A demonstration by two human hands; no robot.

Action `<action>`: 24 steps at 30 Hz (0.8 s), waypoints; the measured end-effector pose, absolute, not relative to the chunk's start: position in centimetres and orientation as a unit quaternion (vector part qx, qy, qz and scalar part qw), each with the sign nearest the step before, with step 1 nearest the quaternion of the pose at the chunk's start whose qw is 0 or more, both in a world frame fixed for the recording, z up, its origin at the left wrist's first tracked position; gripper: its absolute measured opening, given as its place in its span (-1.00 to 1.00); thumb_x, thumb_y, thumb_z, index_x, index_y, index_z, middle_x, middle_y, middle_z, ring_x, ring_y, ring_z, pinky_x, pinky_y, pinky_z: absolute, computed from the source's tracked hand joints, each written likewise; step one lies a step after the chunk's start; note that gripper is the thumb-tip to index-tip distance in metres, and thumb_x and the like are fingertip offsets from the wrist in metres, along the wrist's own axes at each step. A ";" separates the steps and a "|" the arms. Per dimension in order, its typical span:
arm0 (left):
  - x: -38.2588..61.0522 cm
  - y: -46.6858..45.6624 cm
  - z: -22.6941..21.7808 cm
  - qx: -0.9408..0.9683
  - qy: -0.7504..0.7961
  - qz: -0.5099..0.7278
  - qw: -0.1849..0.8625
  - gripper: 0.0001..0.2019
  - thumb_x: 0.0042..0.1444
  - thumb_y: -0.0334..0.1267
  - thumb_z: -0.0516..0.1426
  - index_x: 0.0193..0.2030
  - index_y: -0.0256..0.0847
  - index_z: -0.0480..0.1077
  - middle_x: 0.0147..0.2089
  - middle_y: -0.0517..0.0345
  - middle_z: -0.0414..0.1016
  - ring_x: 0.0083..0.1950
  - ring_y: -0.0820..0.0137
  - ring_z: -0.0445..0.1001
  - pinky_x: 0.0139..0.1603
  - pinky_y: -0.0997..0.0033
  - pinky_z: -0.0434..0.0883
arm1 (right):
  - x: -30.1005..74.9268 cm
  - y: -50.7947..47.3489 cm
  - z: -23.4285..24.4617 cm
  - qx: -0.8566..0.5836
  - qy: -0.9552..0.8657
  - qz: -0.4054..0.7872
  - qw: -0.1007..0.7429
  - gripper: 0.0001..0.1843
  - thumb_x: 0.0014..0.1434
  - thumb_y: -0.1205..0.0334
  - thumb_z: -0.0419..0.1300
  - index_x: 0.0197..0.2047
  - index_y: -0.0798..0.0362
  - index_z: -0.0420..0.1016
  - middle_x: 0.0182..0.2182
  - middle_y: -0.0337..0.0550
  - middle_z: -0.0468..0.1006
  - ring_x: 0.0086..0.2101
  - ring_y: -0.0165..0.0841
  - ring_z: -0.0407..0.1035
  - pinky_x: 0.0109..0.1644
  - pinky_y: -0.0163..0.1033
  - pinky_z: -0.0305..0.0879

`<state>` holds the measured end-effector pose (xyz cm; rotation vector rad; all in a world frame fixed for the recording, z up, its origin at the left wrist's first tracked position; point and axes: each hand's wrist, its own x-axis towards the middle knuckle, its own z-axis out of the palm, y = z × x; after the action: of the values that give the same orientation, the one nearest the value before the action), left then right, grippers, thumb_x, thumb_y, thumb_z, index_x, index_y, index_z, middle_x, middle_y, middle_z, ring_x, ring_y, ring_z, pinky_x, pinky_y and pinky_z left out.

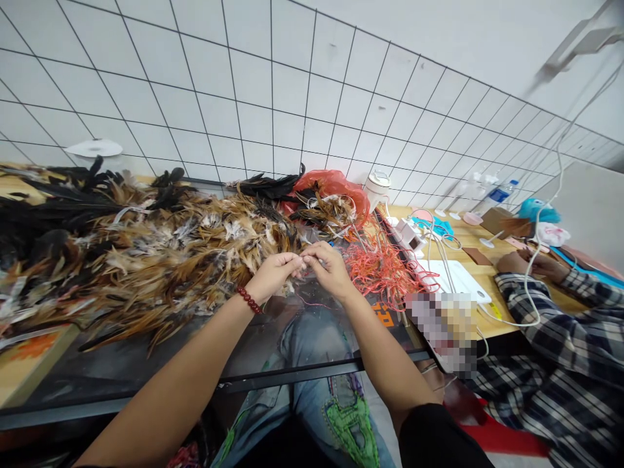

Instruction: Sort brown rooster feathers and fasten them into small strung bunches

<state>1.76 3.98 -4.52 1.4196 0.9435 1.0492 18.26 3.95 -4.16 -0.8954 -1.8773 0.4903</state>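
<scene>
My left hand (275,274), with a dark red bead bracelet (249,300) on its wrist, is closed in a pinch at the middle of the table. Fingertip to fingertip with it, my right hand (329,270) is pinched as well. What lies between the fingers is too small to make out. Just below them a thin reddish thread (314,304) curves over the dark tabletop. A large heap of brown, white and black feathers (195,247) spreads to the left of my hands. To their right lies a tangle of red-orange cords (385,266).
Behind my hands sits a red plastic bag (334,182) with feathers, beside a white lidded cup (377,187). Chargers, cables and a white board (453,281) lie rightward. A co-worker's plaid sleeve (531,312) is at far right. A wire grid (273,97) stands behind.
</scene>
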 end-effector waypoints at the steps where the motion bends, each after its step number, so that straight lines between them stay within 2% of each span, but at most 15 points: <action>1: 1.7 4.0 -4.5 0.604 0.399 0.441 0.530 -0.67 0.00 0.00 0.21 -0.56 -0.23 0.41 -0.58 0.19 0.37 -0.48 0.44 0.31 -0.35 0.44 0.26 | 18.2 3.9 -4.2 -0.371 -0.766 0.202 0.484 -0.85 0.27 0.23 0.12 -0.24 0.03 0.51 -0.29 -0.14 0.50 -0.20 -0.35 0.38 -0.04 -0.22 0.30; 3: 1.6 4.1 -4.6 0.611 0.421 0.460 0.487 -0.70 0.04 -0.03 0.18 -0.50 -0.24 0.44 -0.55 0.18 0.39 -0.47 0.43 0.32 -0.35 0.43 0.25 | 18.2 4.0 -4.3 -0.403 -0.741 0.195 0.500 -0.86 0.25 0.23 0.13 -0.26 0.04 0.51 -0.31 -0.15 0.49 -0.26 -0.37 0.37 -0.10 -0.24 0.30; 5: 1.4 4.2 -4.6 0.601 0.453 0.508 0.419 -0.72 0.08 -0.06 0.15 -0.47 -0.24 0.46 -0.51 0.16 0.42 -0.43 0.42 0.34 -0.32 0.43 0.26 | 18.3 4.1 -4.5 -0.423 -0.746 0.183 0.481 -0.88 0.23 0.23 0.16 -0.23 0.05 0.51 -0.33 -0.16 0.48 -0.31 -0.38 0.35 -0.16 -0.26 0.29; 8: 1.0 4.6 -4.6 0.553 0.474 0.586 0.355 -0.75 0.11 -0.09 0.14 -0.42 -0.23 0.46 -0.48 0.16 0.43 -0.40 0.43 0.36 -0.28 0.44 0.29 | 18.4 4.2 -5.0 -0.353 -0.860 0.155 0.335 -0.85 0.22 0.33 0.14 -0.25 0.03 0.55 -0.32 -0.16 0.48 -0.25 -0.34 0.35 -0.10 -0.24 0.25; 10: 0.9 4.9 -4.7 0.507 0.465 0.631 0.358 -0.75 0.11 -0.08 0.15 -0.39 -0.23 0.47 -0.49 0.18 0.41 -0.41 0.45 0.37 -0.29 0.46 0.30 | 18.3 4.2 -5.3 -0.294 -0.919 0.126 0.232 -0.75 0.19 0.43 0.10 -0.21 -0.01 0.58 -0.28 -0.15 0.48 -0.19 -0.32 0.34 -0.04 -0.22 0.22; 12: 0.9 5.2 -4.6 0.461 0.445 0.669 0.376 -0.75 0.09 -0.05 0.17 -0.39 -0.22 0.45 -0.52 0.22 0.37 -0.44 0.47 0.37 -0.30 0.47 0.32 | 18.0 4.1 -5.5 -0.271 -0.942 0.092 0.172 -0.66 0.17 0.47 0.09 -0.14 -0.06 0.59 -0.23 -0.13 0.47 -0.15 -0.29 0.31 -0.02 -0.19 0.19; 16: 1.1 5.3 -4.2 0.398 0.414 0.700 0.424 -0.73 0.01 -0.04 0.23 -0.40 -0.23 0.42 -0.58 0.31 0.24 -0.51 0.51 0.33 -0.33 0.47 0.35 | 17.4 3.7 -5.7 -0.285 -0.949 0.036 0.129 -0.77 0.23 0.36 0.08 -0.18 -0.02 0.56 -0.21 -0.05 0.44 -0.13 -0.22 0.26 0.00 -0.12 0.18; 19: 1.2 5.2 -3.9 0.382 0.399 0.698 0.456 -0.69 -0.05 -0.02 0.28 -0.42 -0.25 0.42 -0.59 0.34 0.19 -0.52 0.51 0.30 -0.36 0.46 0.35 | 17.2 3.6 -5.5 -0.314 -0.927 0.077 0.192 -0.83 0.25 0.35 0.05 -0.25 0.04 0.47 -0.25 -0.07 0.43 -0.15 -0.25 0.27 0.01 -0.13 0.20; 21: 1.4 5.0 -3.8 0.382 0.395 0.686 0.478 -0.66 -0.10 0.00 0.30 -0.42 -0.26 0.43 -0.58 0.31 0.24 -0.50 0.50 0.32 -0.36 0.45 0.36 | 17.2 3.7 -5.3 -0.337 -0.878 0.163 0.297 -0.87 0.26 0.31 0.04 -0.27 0.05 0.40 -0.29 -0.12 0.43 -0.21 -0.31 0.30 -0.03 -0.18 0.25; 24: 1.8 4.6 -3.9 0.411 0.410 0.644 0.499 -0.64 -0.11 0.04 0.31 -0.43 -0.27 0.45 -0.49 0.18 0.40 -0.42 0.45 0.39 -0.31 0.43 0.38 | 17.2 3.9 -4.9 -0.375 -0.740 0.332 0.449 -0.83 0.27 0.12 0.06 -0.28 0.03 0.33 -0.42 -0.23 0.40 -0.39 -0.40 0.30 -0.24 -0.27 0.30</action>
<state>1.79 4.58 -3.85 0.9946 0.9911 1.5582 17.16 3.85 -4.88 -0.9279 -1.8308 0.8208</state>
